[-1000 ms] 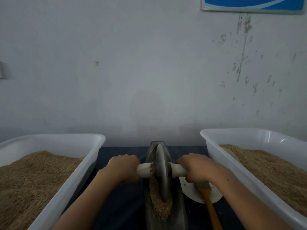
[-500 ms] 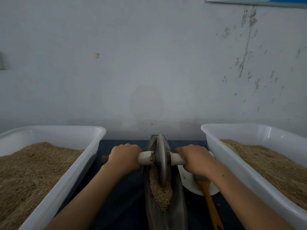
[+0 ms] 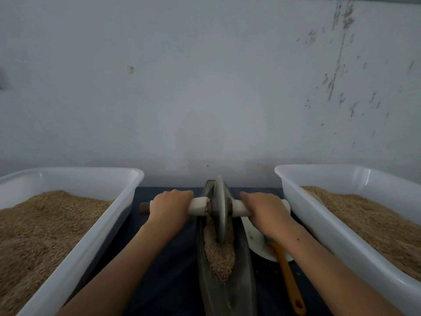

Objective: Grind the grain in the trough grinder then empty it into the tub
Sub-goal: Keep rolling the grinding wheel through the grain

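Between two tubs, grinding was under way
Left hand (image 3: pixel 169 205) and right hand (image 3: pixel 264 212) gripped the axle (image 3: pixel 198 207); next, roll the wheel (image 3: pixel 219 208) back through the grain (image 3: pixel 219 258)

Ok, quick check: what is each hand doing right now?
Left hand: grips the left end of the wheel axle.
Right hand: grips the right end of the same axle.

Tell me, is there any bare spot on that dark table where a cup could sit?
The widest bare patch of dark cloth lies between the left tub and the trough grinder, under the left forearm. Right of the grinder it is crowded: a white dish and an orange-handled tool fill the gap before the right tub.
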A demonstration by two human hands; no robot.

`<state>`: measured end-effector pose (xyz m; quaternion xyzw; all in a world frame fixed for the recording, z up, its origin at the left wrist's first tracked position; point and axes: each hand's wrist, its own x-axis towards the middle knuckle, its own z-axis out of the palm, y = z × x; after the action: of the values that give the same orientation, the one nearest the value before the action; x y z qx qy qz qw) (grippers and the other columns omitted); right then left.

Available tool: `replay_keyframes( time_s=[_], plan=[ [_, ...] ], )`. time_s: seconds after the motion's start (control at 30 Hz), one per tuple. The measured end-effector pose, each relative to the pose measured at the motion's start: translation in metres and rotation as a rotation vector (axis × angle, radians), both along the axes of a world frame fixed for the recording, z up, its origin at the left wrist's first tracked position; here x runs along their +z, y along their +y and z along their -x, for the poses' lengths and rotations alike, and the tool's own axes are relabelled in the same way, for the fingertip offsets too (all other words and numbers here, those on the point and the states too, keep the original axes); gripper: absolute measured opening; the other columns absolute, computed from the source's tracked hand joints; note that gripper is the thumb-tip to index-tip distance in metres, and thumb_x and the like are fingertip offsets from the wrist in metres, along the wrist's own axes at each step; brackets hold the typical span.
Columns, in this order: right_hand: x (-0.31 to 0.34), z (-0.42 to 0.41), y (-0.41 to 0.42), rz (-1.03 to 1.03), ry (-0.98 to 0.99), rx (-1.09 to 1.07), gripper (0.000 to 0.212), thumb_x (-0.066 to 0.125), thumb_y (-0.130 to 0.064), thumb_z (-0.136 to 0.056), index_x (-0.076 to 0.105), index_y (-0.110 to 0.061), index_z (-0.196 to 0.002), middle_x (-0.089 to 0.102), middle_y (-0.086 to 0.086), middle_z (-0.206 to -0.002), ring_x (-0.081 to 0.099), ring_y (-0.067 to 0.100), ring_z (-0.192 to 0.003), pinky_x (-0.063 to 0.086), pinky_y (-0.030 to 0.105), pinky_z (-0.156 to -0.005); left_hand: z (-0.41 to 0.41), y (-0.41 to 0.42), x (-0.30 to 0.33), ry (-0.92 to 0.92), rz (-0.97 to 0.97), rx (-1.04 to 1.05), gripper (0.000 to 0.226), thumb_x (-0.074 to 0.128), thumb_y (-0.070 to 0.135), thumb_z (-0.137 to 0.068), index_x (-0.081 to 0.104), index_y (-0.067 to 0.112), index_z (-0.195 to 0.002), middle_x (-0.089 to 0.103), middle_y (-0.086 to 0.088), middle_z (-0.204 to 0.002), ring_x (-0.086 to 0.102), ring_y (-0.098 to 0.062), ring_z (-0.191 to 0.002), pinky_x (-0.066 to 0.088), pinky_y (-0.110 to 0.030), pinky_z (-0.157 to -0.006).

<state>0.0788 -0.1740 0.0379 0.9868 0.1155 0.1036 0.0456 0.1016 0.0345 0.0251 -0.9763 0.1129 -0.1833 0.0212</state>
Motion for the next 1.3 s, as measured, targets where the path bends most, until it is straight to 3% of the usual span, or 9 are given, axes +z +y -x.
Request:
replay_keyframes(
  time_s=[0.1, 0.2, 0.37, 0.53, 0.73, 0.93, 1.07, 1.2, 1.3],
  plan=[
    [0.001, 0.002, -0.002, -0.022, 0.032, 0.008, 0.025, 0.051, -0.009, -0.091, 0.049, -0.021, -0.113, 0.062, 0.004, -0.111, 0.059, 0.024, -0.100, 0.042, 0.033, -0.077, 0.000, 0.000, 0.001, 0.014, -0.022, -0.004, 0.022, 0.058, 0.027, -0.087, 0.055, 0.024, -0.108, 0.062, 0.002, -0.104, 0.059, -0.019, -0.095, 0.036, -0.028, -0.070],
    [0.008, 0.003, -0.004, 0.020, 0.173, 0.012, 0.031, 0.057, -0.011, -0.088, 0.054, -0.020, -0.117, 0.061, 0.004, -0.110, 0.059, 0.022, -0.096, 0.040, 0.031, -0.073, 0.000, 0.001, 0.007, 0.181, -0.094, -0.002, 0.034, 0.064, 0.031, -0.083, 0.057, 0.022, -0.115, 0.062, 0.000, -0.107, 0.059, -0.019, -0.097, 0.039, -0.029, -0.072],
    [0.014, 0.006, -0.005, 0.036, 0.328, 0.026, 0.038, 0.063, -0.013, -0.084, 0.057, -0.018, -0.122, 0.062, 0.006, -0.108, 0.060, 0.021, -0.093, 0.046, 0.031, -0.075, 0.002, 0.003, 0.012, 0.406, -0.097, -0.006, 0.047, 0.072, 0.035, -0.076, 0.057, 0.023, -0.119, 0.063, 0.001, -0.104, 0.054, -0.014, -0.084, 0.042, -0.029, -0.073],
    [0.012, 0.006, -0.001, 0.020, 0.232, 0.001, 0.034, 0.058, -0.010, -0.088, 0.055, -0.018, -0.121, 0.061, 0.006, -0.112, 0.060, 0.022, -0.099, 0.044, 0.031, -0.079, 0.001, 0.001, 0.008, 0.307, -0.067, 0.010, 0.039, 0.068, 0.036, -0.078, 0.058, 0.023, -0.113, 0.058, 0.005, -0.092, 0.051, -0.013, -0.079, 0.039, -0.028, -0.069],
    [0.006, 0.006, 0.003, 0.015, 0.025, 0.012, 0.029, 0.052, -0.009, -0.092, 0.048, -0.020, -0.118, 0.062, 0.004, -0.114, 0.058, 0.023, -0.104, 0.044, 0.034, -0.087, -0.001, 0.001, 0.000, 0.074, 0.009, -0.001, 0.022, 0.059, 0.031, -0.084, 0.056, 0.023, -0.104, 0.062, 0.001, -0.102, 0.059, -0.020, -0.093, 0.038, -0.029, -0.071],
    [0.012, 0.005, -0.002, 0.027, 0.192, 0.021, 0.031, 0.057, -0.011, -0.088, 0.055, -0.019, -0.119, 0.062, 0.004, -0.112, 0.060, 0.021, -0.098, 0.041, 0.029, -0.075, 0.002, 0.000, 0.007, 0.249, -0.075, 0.007, 0.037, 0.065, 0.035, -0.080, 0.058, 0.021, -0.114, 0.063, 0.001, -0.102, 0.058, -0.017, -0.089, 0.040, -0.029, -0.071],
    [0.014, 0.006, -0.005, 0.011, 0.311, 0.018, 0.037, 0.063, -0.013, -0.084, 0.058, -0.019, -0.120, 0.064, 0.004, -0.109, 0.061, 0.020, -0.095, 0.047, 0.030, -0.077, 0.003, 0.001, 0.012, 0.405, -0.070, 0.000, 0.046, 0.070, 0.038, -0.077, 0.057, 0.021, -0.118, 0.060, 0.003, -0.096, 0.051, -0.014, -0.081, 0.041, -0.029, -0.073],
    [0.012, 0.004, -0.004, 0.002, 0.272, 0.023, 0.035, 0.060, -0.012, -0.086, 0.058, -0.020, -0.120, 0.063, 0.005, -0.110, 0.061, 0.021, -0.096, 0.047, 0.032, -0.080, 0.003, 0.001, 0.011, 0.342, -0.079, 0.008, 0.041, 0.068, 0.038, -0.077, 0.058, 0.022, -0.114, 0.054, 0.005, -0.087, 0.050, -0.014, -0.078, 0.040, -0.029, -0.071],
    [0.009, 0.004, -0.002, -0.008, 0.187, 0.010, 0.032, 0.056, -0.010, -0.089, 0.055, -0.022, -0.119, 0.062, 0.004, -0.112, 0.060, 0.022, -0.099, 0.045, 0.031, -0.081, 0.002, 0.000, 0.007, 0.197, -0.084, 0.004, 0.035, 0.064, 0.037, -0.080, 0.058, 0.023, -0.111, 0.061, 0.003, -0.096, 0.056, -0.016, -0.084, 0.038, -0.029, -0.070]
  ],
)
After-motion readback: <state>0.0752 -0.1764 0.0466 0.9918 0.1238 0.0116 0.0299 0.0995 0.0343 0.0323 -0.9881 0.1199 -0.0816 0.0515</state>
